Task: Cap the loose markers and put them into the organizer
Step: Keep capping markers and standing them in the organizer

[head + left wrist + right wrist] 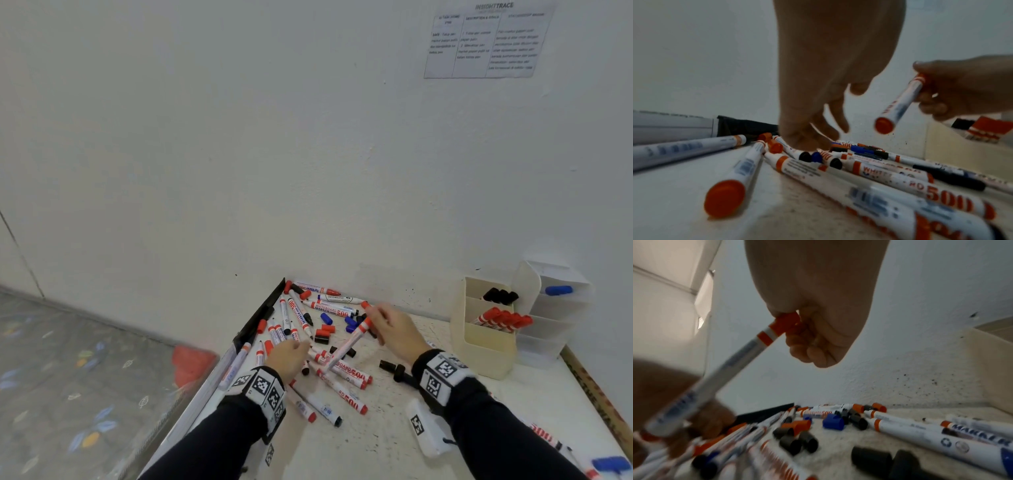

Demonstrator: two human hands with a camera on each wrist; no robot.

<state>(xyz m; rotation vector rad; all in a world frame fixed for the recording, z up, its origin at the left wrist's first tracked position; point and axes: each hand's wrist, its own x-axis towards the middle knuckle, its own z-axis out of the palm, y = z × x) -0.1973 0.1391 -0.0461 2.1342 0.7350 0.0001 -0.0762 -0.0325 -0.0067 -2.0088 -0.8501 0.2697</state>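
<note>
Head view: speckled tabletop, white wall.

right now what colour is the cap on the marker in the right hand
Red-orange, on the marker the right hand grips by its cap end; clearest in the right wrist view.

A plain white wall fills most of the frame, with a printed sheet stuck at upper right. At lower left lies a grey floor patterned with leaves and flowers — a speckled white table occupies the lower right
</note>
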